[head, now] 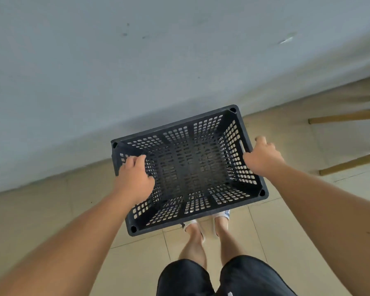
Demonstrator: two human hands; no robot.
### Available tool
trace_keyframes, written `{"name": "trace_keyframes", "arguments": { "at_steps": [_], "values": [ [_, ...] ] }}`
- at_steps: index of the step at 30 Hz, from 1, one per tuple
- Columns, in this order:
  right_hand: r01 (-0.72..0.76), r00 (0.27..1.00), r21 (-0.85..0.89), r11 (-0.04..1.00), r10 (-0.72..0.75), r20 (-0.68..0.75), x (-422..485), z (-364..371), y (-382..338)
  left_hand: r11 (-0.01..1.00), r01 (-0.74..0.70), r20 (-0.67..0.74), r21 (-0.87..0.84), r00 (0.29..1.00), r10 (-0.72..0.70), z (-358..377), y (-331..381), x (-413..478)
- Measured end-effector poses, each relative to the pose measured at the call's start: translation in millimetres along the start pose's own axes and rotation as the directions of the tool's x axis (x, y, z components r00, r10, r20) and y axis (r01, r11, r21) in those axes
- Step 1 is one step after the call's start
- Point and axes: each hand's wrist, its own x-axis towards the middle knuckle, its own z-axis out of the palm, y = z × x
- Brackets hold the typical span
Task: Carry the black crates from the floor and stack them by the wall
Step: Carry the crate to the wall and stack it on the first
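One crate (190, 169) is being held near the wall (137, 60), left hand (135, 178) and right hand (261, 157) gripping its rims; no stack is showing yet.

The scene is lit evenly by soft, diffuse light; no single source can be placed. The wall (137, 60) is rendered in a flat, cool grey, the floor (286, 231) in a pale warm tone. Only faint, soft-edged shadows are seen, and no glare. Strong wide-angle distortion is present: the wall base is tilted and bowed, and the forearms are stretched toward the lower corners. Motion blur is visible on the wooden legs (348, 118) at the right edge and on the wall marks.
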Motion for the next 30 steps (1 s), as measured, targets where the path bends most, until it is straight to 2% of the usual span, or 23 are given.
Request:
{"name": "trace_keyframes", "arguments": {
  "at_steps": [5, 12, 20, 24, 26, 30],
  "values": [
    [0.076, 0.997, 0.022, 0.997, -0.076, -0.009, -59, -29, -5, 0.983, -0.156, -0.042, 0.094, 0.986, 0.161, -50, 66, -40],
    [0.043, 0.994, 0.072, 0.996, -0.035, -0.099, -132, -59, 2, 0.912, -0.371, -0.024, 0.176, 0.924, 0.380, -88, 116, -81],
    [-0.001, 0.962, 0.123, 0.992, 0.034, -0.270, -230, -71, 28, 0.709, -0.598, -0.019, 0.375, 0.759, 0.650, -130, 143, -141],
    [-0.061, 0.934, 0.168, 0.984, 0.116, -0.338, -285, -75, 58, 0.592, -0.662, 0.027, 0.459, 0.677, 0.736, -135, 166, -184],
    [-0.088, 0.922, 0.183, 0.979, 0.150, -0.358, -303, -78, 71, 0.569, -0.680, 0.037, 0.463, 0.656, 0.754, -132, 179, -199],
    [-0.180, 0.868, 0.248, 0.952, 0.272, -0.416, -347, -80, 124, 0.454, -0.754, 0.100, 0.475, 0.559, 0.823, -109, 224, -244]
  ]
}}
